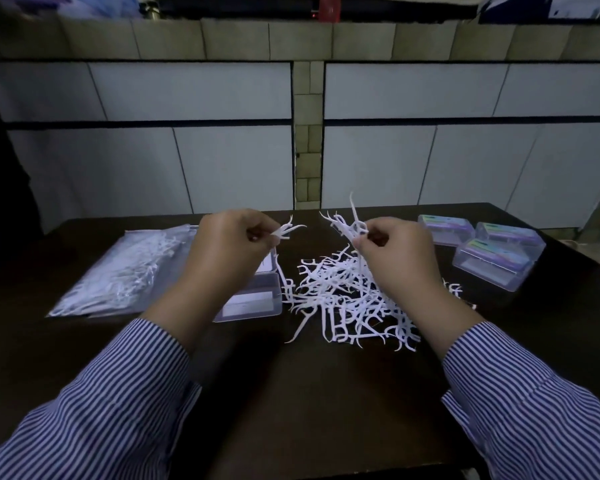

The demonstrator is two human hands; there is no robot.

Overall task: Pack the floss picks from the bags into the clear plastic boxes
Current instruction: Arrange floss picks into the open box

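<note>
A loose pile of white floss picks (340, 299) lies in the middle of the dark table (291, 393). My left hand (229, 251) pinches a few picks (286, 230) above an open clear plastic box (257, 299). My right hand (395, 258) grips a small bunch of picks (347, 225) above the pile, their tips pointing up. A clear bag of floss picks (125, 271) lies flat at the left.
Three closed clear boxes with purple labels (496, 258) stand at the right rear of the table. A tiled wall rises just behind the table's far edge. A dark shape stands at the far left.
</note>
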